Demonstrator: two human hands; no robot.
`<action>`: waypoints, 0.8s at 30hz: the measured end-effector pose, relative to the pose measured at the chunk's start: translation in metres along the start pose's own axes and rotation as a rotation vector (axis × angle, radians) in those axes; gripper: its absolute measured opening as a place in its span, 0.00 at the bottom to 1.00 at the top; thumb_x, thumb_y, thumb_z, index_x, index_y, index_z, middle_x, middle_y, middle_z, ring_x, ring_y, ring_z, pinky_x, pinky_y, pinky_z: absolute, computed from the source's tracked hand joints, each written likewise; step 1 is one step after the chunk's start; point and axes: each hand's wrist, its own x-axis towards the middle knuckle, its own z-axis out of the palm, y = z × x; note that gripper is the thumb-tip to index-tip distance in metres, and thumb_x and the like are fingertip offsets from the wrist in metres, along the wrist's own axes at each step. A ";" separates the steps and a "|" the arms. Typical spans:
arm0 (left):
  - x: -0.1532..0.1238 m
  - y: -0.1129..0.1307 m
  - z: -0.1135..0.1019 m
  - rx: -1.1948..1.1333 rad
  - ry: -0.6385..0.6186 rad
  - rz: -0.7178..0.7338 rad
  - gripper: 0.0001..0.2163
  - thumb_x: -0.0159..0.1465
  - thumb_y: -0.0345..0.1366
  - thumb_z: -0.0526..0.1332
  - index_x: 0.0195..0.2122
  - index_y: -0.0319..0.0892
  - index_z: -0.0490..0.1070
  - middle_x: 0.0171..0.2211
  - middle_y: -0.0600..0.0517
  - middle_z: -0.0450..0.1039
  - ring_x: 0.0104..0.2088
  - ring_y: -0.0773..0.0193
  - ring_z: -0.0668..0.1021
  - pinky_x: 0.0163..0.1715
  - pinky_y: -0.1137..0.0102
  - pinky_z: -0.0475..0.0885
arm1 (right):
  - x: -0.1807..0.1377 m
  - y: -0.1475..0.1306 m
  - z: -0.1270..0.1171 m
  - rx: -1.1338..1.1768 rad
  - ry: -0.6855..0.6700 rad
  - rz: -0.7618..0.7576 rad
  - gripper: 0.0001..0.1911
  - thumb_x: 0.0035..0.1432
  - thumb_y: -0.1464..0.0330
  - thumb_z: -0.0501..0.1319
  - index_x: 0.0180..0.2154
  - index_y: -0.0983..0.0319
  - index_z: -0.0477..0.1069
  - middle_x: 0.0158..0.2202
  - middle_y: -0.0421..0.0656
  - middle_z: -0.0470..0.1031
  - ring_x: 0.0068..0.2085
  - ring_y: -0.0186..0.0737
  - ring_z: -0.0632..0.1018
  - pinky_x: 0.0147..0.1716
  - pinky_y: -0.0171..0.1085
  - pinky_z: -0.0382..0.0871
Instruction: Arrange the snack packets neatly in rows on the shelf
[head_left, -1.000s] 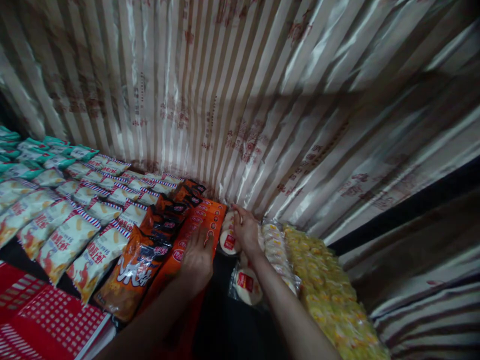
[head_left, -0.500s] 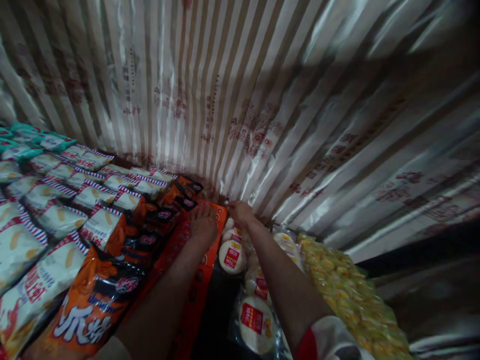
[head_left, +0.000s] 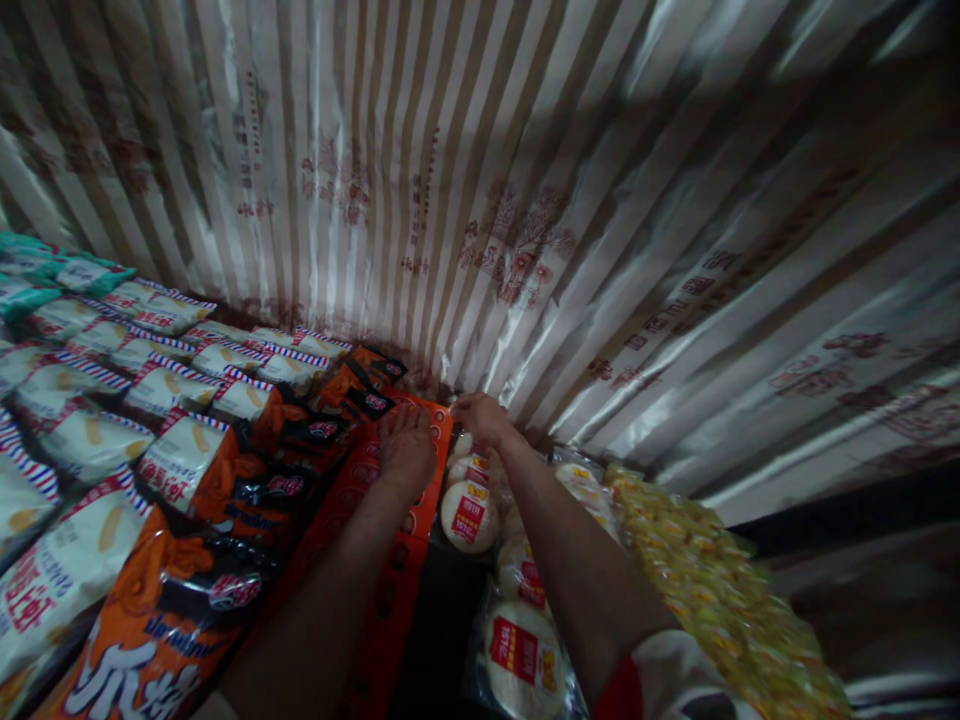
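Observation:
My left hand [head_left: 409, 452] lies flat, fingers stretched out, on a long orange-red sheet of packets [head_left: 421, 492] printed with small round pictures. My right hand [head_left: 481, 418] is just to its right, at the far end of the sheet by the curtain. Its fingers are pressed together near the sheet's corner; what they pinch, if anything, is too dark to make out. Below the right hand lies a row of round white cakes in clear wrappers with red labels [head_left: 469, 515]. More wrapped cakes [head_left: 523, 655] lie under my right forearm.
On the left are orange-and-black snack bags [head_left: 180, 600] and rows of white snack bags [head_left: 97, 440], with green bags [head_left: 82, 272] beyond. Yellow wrapped pieces [head_left: 697, 570] run along the right. A striped, printed plastic curtain [head_left: 420, 200] hangs behind the goods.
The view has shifted slightly. My left hand stays flat on the orange sheet, and my right hand remains by its far corner, with hardly any movement.

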 end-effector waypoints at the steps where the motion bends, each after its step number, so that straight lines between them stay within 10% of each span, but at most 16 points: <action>1: 0.000 0.000 0.000 -0.002 0.003 0.004 0.24 0.62 0.28 0.48 0.61 0.34 0.55 0.62 0.42 0.56 0.64 0.53 0.54 0.61 0.48 0.49 | -0.001 0.000 -0.001 0.007 -0.001 0.004 0.09 0.51 0.71 0.59 0.31 0.60 0.79 0.30 0.41 0.80 0.33 0.39 0.77 0.36 0.34 0.65; 24: -0.015 0.004 -0.011 0.028 0.002 0.039 0.22 0.63 0.28 0.46 0.59 0.32 0.59 0.62 0.41 0.55 0.64 0.54 0.53 0.63 0.51 0.45 | -0.011 -0.010 -0.008 0.076 0.025 0.053 0.09 0.50 0.73 0.62 0.32 0.59 0.80 0.32 0.40 0.81 0.34 0.38 0.79 0.35 0.31 0.68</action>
